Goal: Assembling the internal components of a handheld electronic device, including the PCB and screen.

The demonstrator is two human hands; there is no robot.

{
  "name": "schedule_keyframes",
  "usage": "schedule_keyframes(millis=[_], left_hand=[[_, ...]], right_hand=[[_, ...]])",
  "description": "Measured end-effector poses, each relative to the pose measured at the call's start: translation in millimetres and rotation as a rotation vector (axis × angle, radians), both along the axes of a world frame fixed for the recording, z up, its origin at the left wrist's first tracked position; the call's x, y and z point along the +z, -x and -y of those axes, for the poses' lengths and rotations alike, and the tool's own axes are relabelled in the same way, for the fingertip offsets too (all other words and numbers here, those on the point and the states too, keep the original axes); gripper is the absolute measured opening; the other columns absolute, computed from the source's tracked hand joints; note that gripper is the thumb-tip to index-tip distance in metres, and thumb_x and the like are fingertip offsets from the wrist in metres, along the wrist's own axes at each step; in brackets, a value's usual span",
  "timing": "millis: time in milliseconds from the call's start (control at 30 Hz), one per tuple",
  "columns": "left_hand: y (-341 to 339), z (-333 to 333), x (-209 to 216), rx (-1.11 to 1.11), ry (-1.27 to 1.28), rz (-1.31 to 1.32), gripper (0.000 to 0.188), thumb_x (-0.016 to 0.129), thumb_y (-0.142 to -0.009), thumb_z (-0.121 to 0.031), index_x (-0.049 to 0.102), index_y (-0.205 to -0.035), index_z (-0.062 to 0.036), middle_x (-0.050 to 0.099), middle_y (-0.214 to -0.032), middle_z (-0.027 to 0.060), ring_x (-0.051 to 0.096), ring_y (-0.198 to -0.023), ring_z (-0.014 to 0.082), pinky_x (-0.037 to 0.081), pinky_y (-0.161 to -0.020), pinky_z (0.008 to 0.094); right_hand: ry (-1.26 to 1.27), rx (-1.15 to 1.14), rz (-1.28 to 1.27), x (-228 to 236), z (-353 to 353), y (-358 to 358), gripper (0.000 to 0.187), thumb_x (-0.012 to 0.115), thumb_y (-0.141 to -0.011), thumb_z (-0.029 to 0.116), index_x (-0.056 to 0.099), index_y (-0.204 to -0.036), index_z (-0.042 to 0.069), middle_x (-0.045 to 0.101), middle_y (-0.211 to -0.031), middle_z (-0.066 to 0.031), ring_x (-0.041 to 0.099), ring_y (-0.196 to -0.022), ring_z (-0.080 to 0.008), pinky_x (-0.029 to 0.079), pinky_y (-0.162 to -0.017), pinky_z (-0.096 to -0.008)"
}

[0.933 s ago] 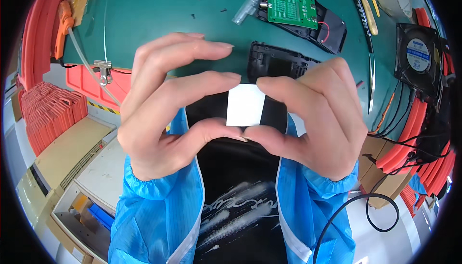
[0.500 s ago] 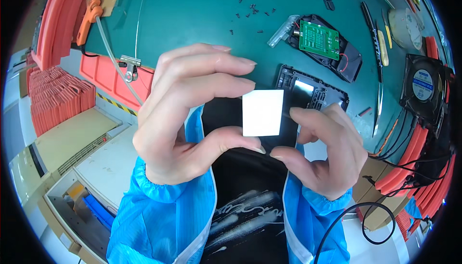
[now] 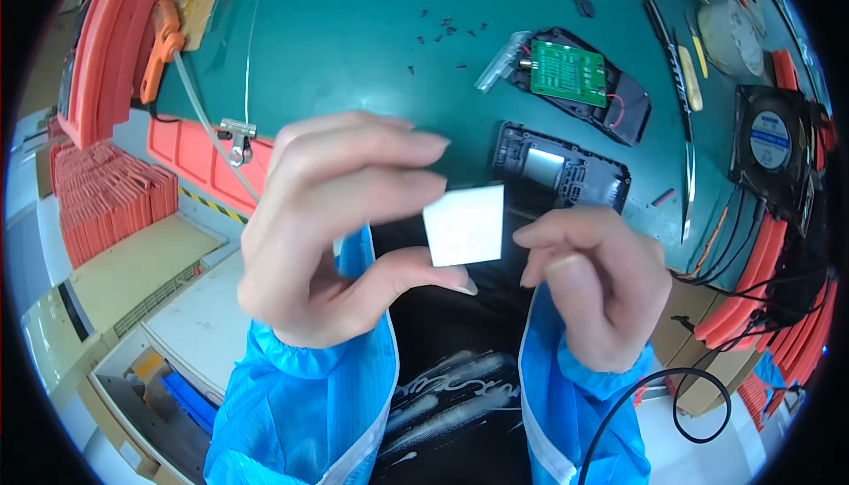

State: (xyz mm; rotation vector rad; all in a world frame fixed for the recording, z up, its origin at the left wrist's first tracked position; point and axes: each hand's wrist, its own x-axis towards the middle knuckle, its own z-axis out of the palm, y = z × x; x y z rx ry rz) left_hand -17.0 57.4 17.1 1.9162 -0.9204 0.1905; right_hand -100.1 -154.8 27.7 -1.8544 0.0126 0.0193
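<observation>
My left hand (image 3: 323, 229) holds a small flat white panel (image 3: 466, 225) by its edges, fingers above and thumb below. The panel is tilted slightly and hangs in front of my dark top. Just right of it is my right hand (image 3: 597, 282), apart from the panel. Its fingers are curled in and the thumb is bent towards them; whether anything thin sits between them is hidden. Beyond my hands, on the green mat, lies a black plastic housing (image 3: 599, 184) with a small grey-white screen (image 3: 542, 168) set in it.
Farther off lies another black housing (image 3: 635, 120) with a green circuit board (image 3: 569, 73). Small dark screws (image 3: 447, 27) are scattered on the mat (image 3: 327, 52). An orange glue gun (image 3: 161, 50) is at left. Tweezers (image 3: 688, 198) and a black fan (image 3: 769, 143) are at right.
The white panel and my left hand have shifted slightly left and down, and the panel has tilted. My right thumb has moved up towards its curled fingers. The view has shifted a little.
</observation>
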Motion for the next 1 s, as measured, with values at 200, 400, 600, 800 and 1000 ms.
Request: schedule_keyframes(millis=[200, 400, 600, 800, 1000], left_hand=[[24, 9, 8, -0.024, -0.030, 0.217, 0.050, 0.082, -0.066, -0.016, 0.058, -0.109, -0.0126, 0.063, -0.100, 0.0106, 0.058, -0.090, 0.0285, 0.048, -0.067, 0.0371], [25, 18, 3, -0.115, -0.044, 0.305, 0.034, 0.069, -0.079, -0.013, 0.058, -0.112, -0.0139, 0.063, -0.098, 0.0109, 0.059, -0.083, 0.0276, 0.046, -0.058, 0.0366], [29, 22, 3, -0.119, -0.084, 0.286, 0.029, 0.067, -0.082, -0.013, 0.057, -0.109, -0.0142, 0.063, -0.096, 0.0118, 0.061, -0.078, 0.0273, 0.045, -0.057, 0.0365], [26, 23, -4, -0.162, -0.005, 0.318, 0.042, 0.073, -0.077, -0.008, 0.055, -0.115, -0.0127, 0.064, -0.096, 0.0125, 0.062, -0.081, 0.0299, 0.048, -0.060, 0.0415], [2, 29, -26, -0.059, -0.178, 0.175, 0.078, 0.086, -0.054, -0.025, 0.055, -0.120, 0.0030, 0.063, -0.114, 0.0196, 0.061, -0.100, 0.0359, 0.050, -0.085, 0.0416]], right_hand=[[-0.609, 0.106, -0.402, 1, 5, -2, 0.029, 0.055, -0.097, 0.024, 0.059, -0.101, -0.005, 0.059, -0.074, -0.0044, 0.055, -0.067, -0.0080, 0.043, -0.061, -0.0232], [-0.911, 0.194, -0.568, 2, 15, -6, 0.022, 0.058, -0.096, 0.017, 0.057, -0.096, -0.005, 0.056, -0.080, -0.0019, 0.049, -0.074, -0.0046, 0.040, -0.062, -0.0218], [-0.937, 0.229, -0.585, -9, 21, 0, 0.013, 0.061, -0.092, 0.008, 0.058, -0.093, -0.004, 0.057, -0.075, -0.0002, 0.049, -0.065, -0.0011, 0.037, -0.053, -0.0188], [-0.784, 0.148, -0.523, -9, 20, 6, 0.019, 0.076, -0.077, 0.003, 0.062, -0.090, -0.002, 0.060, -0.066, 0.0004, 0.052, -0.055, -0.0002, 0.037, -0.046, -0.0158], [0.263, -0.236, -0.014, -14, 23, 9, 0.038, 0.081, -0.066, 0.003, 0.063, -0.100, -0.002, 0.061, -0.072, -0.0039, 0.057, -0.057, -0.0070, 0.047, -0.051, -0.0213]])
